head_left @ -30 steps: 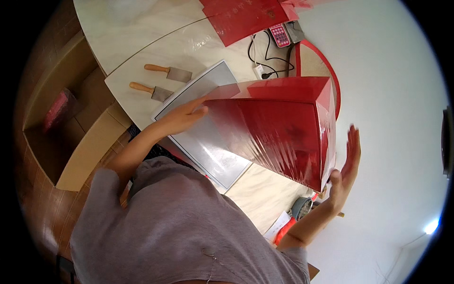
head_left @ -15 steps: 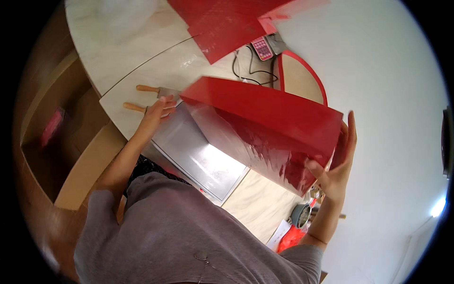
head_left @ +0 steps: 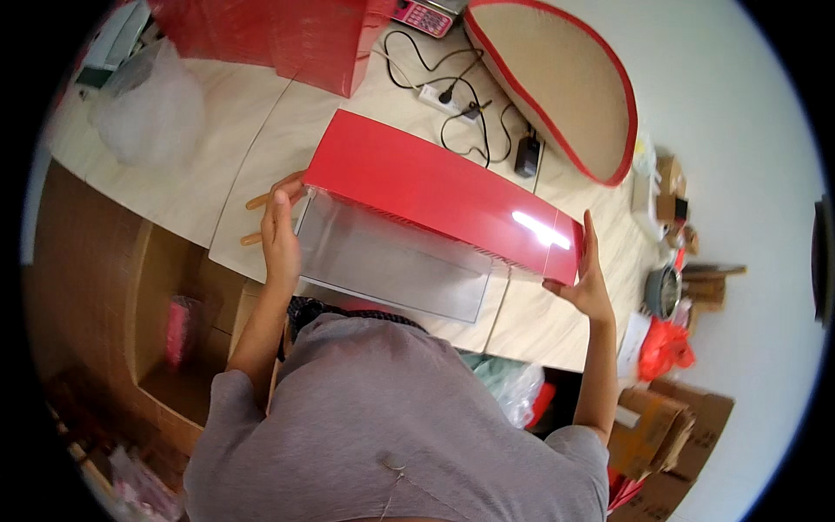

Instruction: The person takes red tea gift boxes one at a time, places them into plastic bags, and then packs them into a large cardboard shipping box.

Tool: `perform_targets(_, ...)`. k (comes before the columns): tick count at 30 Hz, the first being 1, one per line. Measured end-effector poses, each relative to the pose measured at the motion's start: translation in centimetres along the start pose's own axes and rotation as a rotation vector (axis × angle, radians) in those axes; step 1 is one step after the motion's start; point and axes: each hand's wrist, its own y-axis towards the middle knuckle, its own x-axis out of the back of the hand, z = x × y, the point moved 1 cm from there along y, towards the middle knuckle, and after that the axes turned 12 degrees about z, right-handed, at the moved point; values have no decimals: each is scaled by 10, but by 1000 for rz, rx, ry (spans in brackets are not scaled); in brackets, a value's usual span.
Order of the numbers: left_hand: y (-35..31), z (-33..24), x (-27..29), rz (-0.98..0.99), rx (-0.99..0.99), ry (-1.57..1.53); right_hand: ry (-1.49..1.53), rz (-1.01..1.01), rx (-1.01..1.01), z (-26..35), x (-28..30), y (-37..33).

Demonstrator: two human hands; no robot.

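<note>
A long, glossy red box [head_left: 435, 187] with clear film hanging below its front edge is held between my two hands. My left hand [head_left: 280, 233] presses on its left end, the fingers close together along the corner. At the opposite end my right hand [head_left: 584, 283] grips the box, thumb on the lower front corner and fingers behind. Under the film lies a flat grey metal plate [head_left: 448, 300] at the table's front edge, partly hidden by the box and film. Beside my left hand two wooden handles [head_left: 252, 237] stick out; what they belong to is hidden.
More red boxes [head_left: 322, 43] stand at the back left near a clear plastic bag [head_left: 152, 113]. Behind my box are a power strip [head_left: 448, 103] with cables and a red-rimmed tray [head_left: 557, 74]. A large cardboard box [head_left: 187, 283] sits below left; cartons [head_left: 648, 431] stand lower right.
My left hand, spread and apart from the box's end before, now rests against it. The box has levelled out, and the view has swung to the right.
</note>
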Motion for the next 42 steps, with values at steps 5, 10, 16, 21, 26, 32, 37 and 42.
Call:
perform_targets(5,7,6,6,163,-19,26,28,-39,3,-13,-9,-9)
perform_targets(10,33,-8,-2,250,-36,-48,-51,10,-21,-10,-5,-8)
perform_targets(16,58,-17,-27,487,-107,-51,295,-231,172,-42,-12,-8)
perform_targets(21,62,-2,-32,426,-90,-184,610,-752,244,-35,-67,26)
perform_targets(26,44,3,-83,353,-138,-189,591,-869,246,-53,-31,-22)
perform_targets(32,31,24,-109,385,-182,-217,505,-932,238,-33,1,-43)
perform_targets(37,53,13,-78,343,-210,-349,550,-841,288,-25,-23,2)
perform_targets(42,63,10,-19,274,-198,-177,571,-697,300,-34,-65,44)
